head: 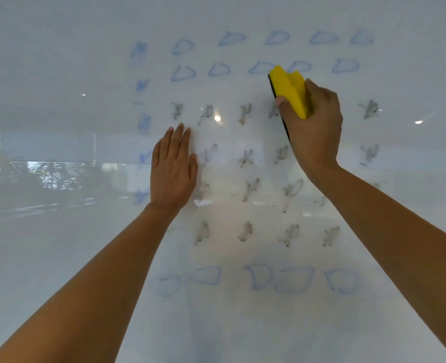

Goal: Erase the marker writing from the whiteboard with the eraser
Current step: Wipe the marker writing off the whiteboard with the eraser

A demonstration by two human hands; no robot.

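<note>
A glossy whiteboard (59,258) fills the view. My right hand (314,127) grips a yellow eraser (289,89) with a black felt edge, pressed against the board at the upper middle right, over the second row of blue D shapes. My left hand (173,169) lies flat on the board with fingers together, left of centre. Blue marker D shapes (182,47) run in two rows at the top and one row (261,280) near the bottom. A column of blue X marks (143,121) stands at the left. Grey smudged X marks (248,158) fill the middle.
The board reflects a window with plants (49,174) at the left and ceiling lights (217,118) near the middle. A blank strip of board lies below the bottom row of writing and along the left side.
</note>
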